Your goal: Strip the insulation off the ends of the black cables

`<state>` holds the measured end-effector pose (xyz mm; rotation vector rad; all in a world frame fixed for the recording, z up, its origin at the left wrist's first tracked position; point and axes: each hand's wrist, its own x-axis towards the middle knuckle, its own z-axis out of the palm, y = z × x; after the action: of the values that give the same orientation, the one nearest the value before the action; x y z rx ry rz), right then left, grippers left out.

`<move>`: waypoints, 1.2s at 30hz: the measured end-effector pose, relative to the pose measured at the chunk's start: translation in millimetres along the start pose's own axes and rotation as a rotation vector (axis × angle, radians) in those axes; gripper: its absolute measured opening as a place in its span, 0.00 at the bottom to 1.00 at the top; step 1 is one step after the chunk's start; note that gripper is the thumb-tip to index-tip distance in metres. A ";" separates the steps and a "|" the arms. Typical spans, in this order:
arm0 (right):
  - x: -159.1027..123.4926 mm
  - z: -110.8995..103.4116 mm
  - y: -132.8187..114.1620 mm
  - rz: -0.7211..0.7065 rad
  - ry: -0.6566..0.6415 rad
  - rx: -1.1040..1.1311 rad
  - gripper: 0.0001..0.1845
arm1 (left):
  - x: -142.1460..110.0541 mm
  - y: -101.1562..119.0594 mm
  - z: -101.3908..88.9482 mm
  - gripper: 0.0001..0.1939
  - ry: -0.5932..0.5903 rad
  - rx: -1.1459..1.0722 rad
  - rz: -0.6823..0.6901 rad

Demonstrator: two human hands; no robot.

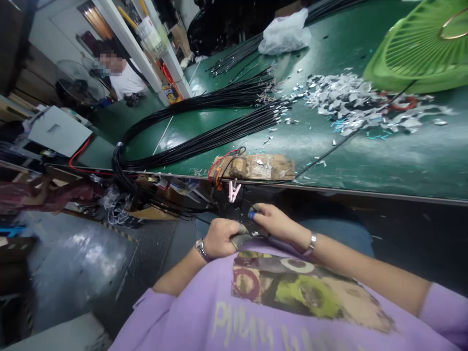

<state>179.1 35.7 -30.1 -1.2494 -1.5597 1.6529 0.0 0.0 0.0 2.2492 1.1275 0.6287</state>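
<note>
Starting at the left hand [222, 238]: it's curled into a fist just in front of the belly, knuckles up, and it looks to be gripping a black cable [201, 220] that runs right up to it. The right hand [276, 223] is just beside it, thumb and fingers drawn in narrow with blue tape [251, 215] on one finger. Can't tell if it's pinching the tip or just hovering, since whatever is between the hands is hidden.

For handling, I'd grip close to the end with the left so it can't twist, and let the right do the fine work in small, even pulls. Leave slack on the tail too.

As for direction, the visible length lies left to right, dipping slightly toward the fist. Can't see where its end points.

Further out, a pink clothespin [233, 191] hangs at the edge of the green counter [365, 168], right by a wooden block [281, 166]. Behind that, a bundle of black cables [219, 138] bends in a U at the left, stripped ends pointing right toward a heap of silvery scraps [351, 100].
</note>
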 end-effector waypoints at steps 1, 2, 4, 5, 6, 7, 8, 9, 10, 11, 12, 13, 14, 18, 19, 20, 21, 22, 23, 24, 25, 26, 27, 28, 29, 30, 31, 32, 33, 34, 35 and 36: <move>1.1 -0.5 2.4 0.067 0.006 0.087 0.09 | 1.0 0.9 0.1 0.15 0.007 -0.052 -0.015; 1.4 -1.6 4.0 0.101 0.016 0.157 0.10 | 2.2 1.6 0.2 0.16 0.035 -0.114 -0.069; 0.1 -4.7 4.0 0.047 0.057 0.231 0.11 | 5.2 2.6 0.3 0.18 0.113 -0.270 -0.249; -1.3 -6.2 2.6 -0.024 0.086 0.233 0.10 | 6.8 2.8 0.0 0.19 0.141 -0.360 -0.345; -2.9 -7.4 0.5 -0.106 0.111 0.218 0.10 | 8.3 2.8 -0.4 0.20 0.156 -0.449 -0.430; -4.6 -8.2 -2.0 -0.183 0.128 0.194 0.10 | 9.6 2.8 -1.0 0.21 0.160 -0.529 -0.499; -6.2 -8.6 -4.6 -0.246 0.130 0.162 0.10 | 10.6 2.6 -1.5 0.22 0.161 -0.594 -0.554; -7.5 -8.6 -7.0 -0.293 0.118 0.125 0.10 | 11.3 2.5 -1.9 0.23 0.164 -0.641 -0.595; -8.4 -8.4 -9.0 -0.323 0.099 0.088 0.10 | 11.8 2.4 -2.1 0.23 0.173 -0.673 -0.623; -9.1 -8.0 -10.5 -0.342 0.077 0.053 0.09 | 11.9 2.3 -2.2 0.23 0.182 -0.692 -0.640; -9.4 -7.6 -11.6 -0.355 0.062 0.022 0.09 | 11.9 2.4 -2.2 0.23 0.189 -0.702 -0.649; -9.4 -7.3 -12.1 -0.366 0.057 0.001 0.08 | 11.9 2.5 -2.2 0.23 0.191 -0.707 -0.653; -9.3 -7.0 -12.4 -0.378 0.059 -0.007 0.08 | 11.8 2.8 -2.2 0.23 0.191 -0.706 -0.655; -6.8 -7.2 -13.0 -0.388 0.054 0.016 0.10 | 12.3 5.0 -3.6 0.22 0.177 -0.671 -0.614; -6.0 -7.6 -13.7 -0.374 0.036 0.022 0.11 | 12.4 5.4 -4.0 0.21 0.173 -0.652 -0.587; -5.1 -8.1 -14.8 -0.358 0.013 0.024 0.11 | 12.3 5.3 -4.0 0.21 0.168 -0.630 -0.558; -4.4 -8.8 -16.1 -0.347 -0.012 0.020 0.10 | 12.0 4.9 -3.7 0.20 0.162 -0.602 -0.532; -3.8 -9.7 -17.7 -0.347 -0.039 0.002 0.09 | 11.5 4.1 -2.9 0.19 0.155 -0.568 -0.511; -3.5 -10.7 -19.3 -0.360 -0.063 -0.037 0.07 | 10.6 2.8 -1.8 0.19 0.147 -0.528 -0.497; -3.6 -11.8 -20.9 -0.387 -0.085 -0.103 0.06 | 9.6 1.3 -0.3 0.18 0.135 -0.485 -0.489; -3.9 -12.8 -22.1 -0.423 -0.099 -0.188 0.06 | 8.3 -0.4 1.4 0.17 0.121 -0.440 -0.484; -4.4 -13.6 -22.9 -0.464 -0.105 -0.281 0.07 | 7.0 -2.0 3.0 0.15 0.104 -0.399 -0.481; -5.1 -14.1 -23.2 -0.501 -0.104 -0.366 0.08 | 5.8 -3.4 4.4 0.14 0.087 -0.362 -0.478; -5.8 -14.1 -22.9 -0.528 -0.104 -0.432 0.09 | 4.7 -4.4 5.3 0.12 0.069 -0.326 -0.473; -6.5 -13.7 -22.0 -0.543 -0.102 -0.467 0.10 | 3.7 -4.9 5.8 0.11 0.050 -0.281 -0.463; -7.0 -12.9 -20.5 -0.541 -0.103 -0.465 0.10 | 3.0 -5.0 5.8 0.10 0.032 -0.226 -0.448; -7.2 -11.5 -18.7 -0.520 -0.108 -0.428 0.10 | 2.5 -4.8 5.3 0.09 0.013 -0.159 -0.427; -7.2 -9.8 -16.4 -0.480 -0.118 -0.356 0.10 | 2.3 -4.3 4.5 0.09 -0.004 -0.085 -0.398; -7.0 -7.7 -13.9 -0.420 -0.126 -0.254 0.09 | 2.2 -3.9 3.6 0.09 -0.019 -0.011 -0.361; -6.5 -5.5 -11.3 -0.335 -0.131 -0.126 0.07 | 2.2 -3.8 2.8 0.09 -0.030 0.054 -0.313; -5.9 -3.4 -8.6 -0.229 -0.130 0.017 0.06 | 2.3 -4.0 2.2 0.08 -0.038 0.104 -0.258; -5.3 -1.4 -5.9 -0.109 -0.126 0.167 0.06 | 2.5 -4.8 2.0 0.08 -0.042 0.138 -0.199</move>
<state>181.4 32.8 -22.9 -0.9749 -1.4994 1.7798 -0.2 3.9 -4.2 2.2149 1.3899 0.4328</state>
